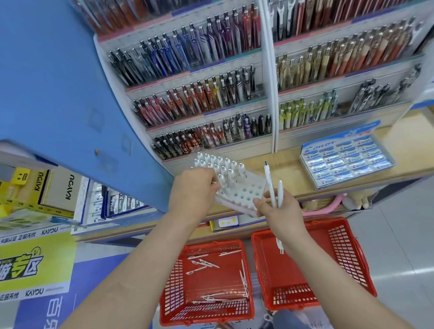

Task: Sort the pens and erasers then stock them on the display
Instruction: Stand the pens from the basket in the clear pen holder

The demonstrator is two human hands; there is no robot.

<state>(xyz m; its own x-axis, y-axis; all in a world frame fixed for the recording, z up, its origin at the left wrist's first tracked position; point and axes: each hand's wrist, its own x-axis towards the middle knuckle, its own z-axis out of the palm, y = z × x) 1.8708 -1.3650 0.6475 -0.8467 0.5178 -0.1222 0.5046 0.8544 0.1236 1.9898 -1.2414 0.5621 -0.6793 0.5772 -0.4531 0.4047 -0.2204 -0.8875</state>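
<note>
My left hand (196, 192) grips the left edge of a white pen holder tray (240, 191) with round holes, tilted above the shelf edge. Several white pens (218, 164) stand in its far rows; the near holes are bare. My right hand (277, 209) holds two white pens (273, 183) upright and touches the tray's right corner. More white pens (204, 263) lie loose in the left red basket (207, 315). A box of Pilot erasers (347, 160) sits on the wooden shelf at the right.
The right red basket (343, 258) stands on the floor beside the left one. Tiered racks of coloured pens (206, 96) fill the display behind the wooden shelf (412, 142). A blue panel (41, 86) and Kayou boxes (57, 189) are at the left.
</note>
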